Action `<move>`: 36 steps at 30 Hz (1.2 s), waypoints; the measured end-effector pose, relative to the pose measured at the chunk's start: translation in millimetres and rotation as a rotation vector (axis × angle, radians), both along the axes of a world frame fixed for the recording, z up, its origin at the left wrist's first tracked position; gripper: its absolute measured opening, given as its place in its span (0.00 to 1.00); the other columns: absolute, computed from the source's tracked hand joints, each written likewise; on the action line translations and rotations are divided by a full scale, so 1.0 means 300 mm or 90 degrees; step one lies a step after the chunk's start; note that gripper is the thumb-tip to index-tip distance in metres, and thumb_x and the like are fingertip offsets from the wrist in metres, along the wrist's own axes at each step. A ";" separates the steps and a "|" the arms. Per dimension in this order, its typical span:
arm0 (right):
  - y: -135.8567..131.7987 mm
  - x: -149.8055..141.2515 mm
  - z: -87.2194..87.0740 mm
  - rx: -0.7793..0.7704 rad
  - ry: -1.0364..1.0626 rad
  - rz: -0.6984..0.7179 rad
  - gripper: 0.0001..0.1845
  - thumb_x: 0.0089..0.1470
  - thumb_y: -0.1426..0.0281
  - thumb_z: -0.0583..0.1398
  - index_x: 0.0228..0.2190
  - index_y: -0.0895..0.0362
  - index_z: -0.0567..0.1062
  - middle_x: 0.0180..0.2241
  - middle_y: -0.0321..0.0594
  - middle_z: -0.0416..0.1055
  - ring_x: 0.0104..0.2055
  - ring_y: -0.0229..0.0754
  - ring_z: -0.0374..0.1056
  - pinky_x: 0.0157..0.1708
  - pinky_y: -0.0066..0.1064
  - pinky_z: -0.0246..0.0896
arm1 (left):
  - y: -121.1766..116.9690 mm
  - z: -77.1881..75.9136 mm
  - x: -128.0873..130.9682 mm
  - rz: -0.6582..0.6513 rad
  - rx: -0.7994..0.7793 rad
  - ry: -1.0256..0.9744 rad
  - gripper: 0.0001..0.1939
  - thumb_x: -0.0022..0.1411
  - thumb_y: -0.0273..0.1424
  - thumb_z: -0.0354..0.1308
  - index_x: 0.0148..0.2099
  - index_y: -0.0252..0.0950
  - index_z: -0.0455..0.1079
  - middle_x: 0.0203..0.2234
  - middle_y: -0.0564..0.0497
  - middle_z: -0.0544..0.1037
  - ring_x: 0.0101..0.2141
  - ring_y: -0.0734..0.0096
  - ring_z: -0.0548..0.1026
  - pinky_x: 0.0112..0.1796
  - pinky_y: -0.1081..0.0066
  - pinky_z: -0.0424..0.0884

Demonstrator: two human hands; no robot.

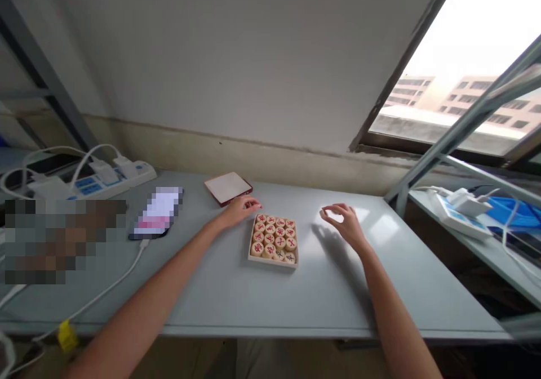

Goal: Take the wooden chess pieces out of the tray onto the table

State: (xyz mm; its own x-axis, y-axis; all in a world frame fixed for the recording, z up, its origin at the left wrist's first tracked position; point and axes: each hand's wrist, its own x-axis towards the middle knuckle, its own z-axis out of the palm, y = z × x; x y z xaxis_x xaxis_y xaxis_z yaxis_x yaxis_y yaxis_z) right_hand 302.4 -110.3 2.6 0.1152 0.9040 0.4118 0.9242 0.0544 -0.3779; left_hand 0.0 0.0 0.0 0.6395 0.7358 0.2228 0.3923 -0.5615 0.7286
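Right of the shallow pale square box (273,263), pinching a small round pale disc (323,214) with fingers of right hand (350,228); likely light, hard; grip by rim. Left of box, curling fingers of left hand (237,212); hold unclear.

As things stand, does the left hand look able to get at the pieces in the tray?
Likely yes: the left hand is just beside the tray, the pieces lie uncovered in it, and the right hand is off to the other side.
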 end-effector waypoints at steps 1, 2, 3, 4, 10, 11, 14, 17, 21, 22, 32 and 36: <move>-0.011 -0.030 0.019 -0.010 0.058 0.079 0.12 0.49 0.62 0.58 0.35 0.54 0.73 0.35 0.41 0.67 0.37 0.43 0.61 0.32 0.32 0.55 | -0.004 -0.007 -0.004 0.008 0.000 -0.011 0.16 0.55 0.38 0.47 0.36 0.32 0.68 0.33 0.48 0.73 0.33 0.71 0.68 0.32 0.74 0.62; -0.022 -0.065 0.039 -0.040 0.108 0.162 0.13 0.49 0.61 0.58 0.36 0.54 0.72 0.35 0.40 0.67 0.35 0.41 0.61 0.31 0.31 0.55 | -0.008 -0.013 -0.009 0.020 0.002 -0.023 0.15 0.55 0.38 0.48 0.36 0.32 0.67 0.31 0.49 0.72 0.31 0.72 0.67 0.31 0.75 0.61; -0.032 -0.105 0.056 -0.081 0.142 0.241 0.13 0.49 0.61 0.58 0.37 0.54 0.72 0.34 0.39 0.67 0.33 0.40 0.61 0.29 0.29 0.55 | -0.011 -0.019 -0.014 0.035 0.006 -0.034 0.15 0.54 0.39 0.49 0.35 0.32 0.66 0.30 0.50 0.71 0.29 0.74 0.66 0.30 0.75 0.61; -0.042 -0.147 0.070 -0.126 0.166 0.311 0.13 0.49 0.61 0.58 0.36 0.54 0.72 0.32 0.38 0.67 0.32 0.38 0.60 0.29 0.28 0.55 | -0.014 -0.023 -0.020 0.047 0.011 -0.041 0.14 0.54 0.39 0.49 0.34 0.32 0.65 0.27 0.52 0.70 0.28 0.75 0.65 0.29 0.76 0.60; -0.071 -0.297 0.076 -0.234 0.131 0.468 0.10 0.48 0.68 0.61 0.36 0.52 0.73 0.31 0.35 0.68 0.34 0.36 0.61 0.35 0.27 0.56 | -0.024 -0.008 -0.044 -0.011 0.006 0.093 0.18 0.55 0.39 0.46 0.20 0.32 0.60 0.16 0.56 0.61 0.21 0.78 0.58 0.24 0.76 0.53; -0.072 -0.301 0.071 -0.230 0.122 0.464 0.11 0.48 0.68 0.61 0.37 0.52 0.73 0.31 0.35 0.68 0.34 0.37 0.61 0.36 0.28 0.56 | -0.027 -0.004 -0.045 -0.025 -0.007 0.112 0.19 0.55 0.38 0.46 0.19 0.32 0.60 0.15 0.57 0.61 0.20 0.79 0.58 0.23 0.76 0.52; -0.076 -0.301 0.066 -0.223 0.103 0.452 0.11 0.48 0.69 0.61 0.37 0.52 0.73 0.32 0.36 0.68 0.34 0.36 0.62 0.36 0.28 0.56 | -0.033 0.003 -0.046 -0.068 -0.046 0.137 0.19 0.55 0.38 0.46 0.19 0.31 0.64 0.13 0.57 0.60 0.18 0.80 0.56 0.22 0.76 0.51; -0.080 -0.302 0.073 -0.223 0.090 0.458 0.10 0.48 0.70 0.60 0.37 0.51 0.73 0.30 0.35 0.67 0.33 0.36 0.62 0.36 0.28 0.56 | -0.032 0.000 -0.047 -0.095 -0.079 0.144 0.19 0.54 0.39 0.46 0.20 0.31 0.65 0.13 0.57 0.60 0.18 0.80 0.56 0.21 0.77 0.50; -0.085 -0.306 0.078 -0.219 0.094 0.470 0.09 0.49 0.69 0.60 0.36 0.52 0.73 0.30 0.35 0.67 0.33 0.36 0.62 0.36 0.29 0.56 | -0.024 -0.013 -0.047 -0.100 -0.101 0.158 0.19 0.53 0.40 0.47 0.18 0.31 0.62 0.14 0.57 0.59 0.18 0.80 0.55 0.21 0.77 0.49; -0.086 -0.304 0.077 -0.215 0.095 0.472 0.09 0.49 0.69 0.60 0.36 0.51 0.73 0.30 0.35 0.67 0.33 0.36 0.62 0.37 0.29 0.56 | -0.023 -0.015 -0.046 -0.098 -0.102 0.163 0.19 0.53 0.40 0.47 0.18 0.32 0.60 0.14 0.57 0.58 0.18 0.80 0.55 0.21 0.77 0.49; -0.036 -0.132 0.031 -0.103 -0.009 0.150 0.08 0.52 0.64 0.55 0.34 0.53 0.71 0.29 0.37 0.69 0.31 0.39 0.63 0.31 0.31 0.53 | -0.043 -0.008 -0.022 -0.012 -0.075 0.197 0.14 0.49 0.34 0.46 0.16 0.33 0.56 0.13 0.57 0.58 0.19 0.79 0.56 0.20 0.76 0.48; -0.015 -0.021 -0.006 -0.073 -0.196 -0.044 0.09 0.53 0.66 0.53 0.34 0.53 0.71 0.32 0.39 0.70 0.35 0.45 0.64 0.31 0.34 0.49 | -0.052 -0.014 -0.008 0.025 -0.069 0.177 0.13 0.46 0.33 0.47 0.15 0.32 0.59 0.12 0.56 0.59 0.18 0.79 0.57 0.20 0.77 0.49</move>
